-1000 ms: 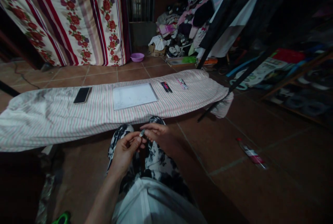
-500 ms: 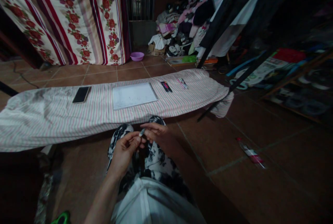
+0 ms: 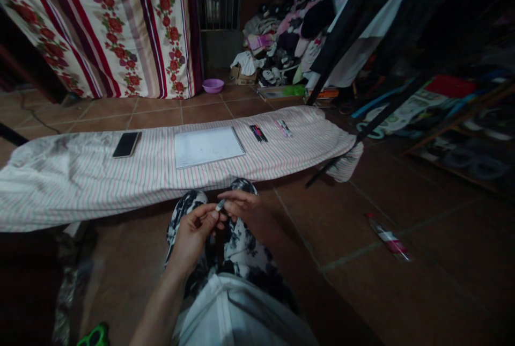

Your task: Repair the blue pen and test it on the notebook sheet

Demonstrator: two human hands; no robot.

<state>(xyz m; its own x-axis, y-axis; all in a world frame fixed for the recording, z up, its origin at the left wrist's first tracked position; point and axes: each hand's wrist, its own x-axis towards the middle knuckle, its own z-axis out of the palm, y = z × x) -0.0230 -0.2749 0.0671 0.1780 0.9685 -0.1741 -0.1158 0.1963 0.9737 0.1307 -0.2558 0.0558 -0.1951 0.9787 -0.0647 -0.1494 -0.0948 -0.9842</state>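
Above my knees, my left hand (image 3: 199,223) pinches a small whitish object with a dark grey end (image 3: 220,205) between thumb and forefinger. My right hand (image 3: 243,207) meets it from the other side, its fingers closed in around the dark end and the forefinger fairly straight. The object is too small and dim to name. Just beyond my knees is a low surface under a striped cloth (image 3: 156,174). An open spiral notebook (image 3: 209,146) lies on it, with dark pens (image 3: 258,133) and lighter pens (image 3: 284,128) to its right.
A phone (image 3: 126,145) lies left of the notebook. On the tiled floor to my right is a plastic bottle (image 3: 388,237). Dark slanting poles (image 3: 372,126) stand at the cloth's right end. Farther back are a purple basin (image 3: 213,86) and heaped clothes (image 3: 287,40).
The view has shifted very slightly. Both hands stay in place around the small object, which shows a slightly different angle. Nothing on the cloth has moved.
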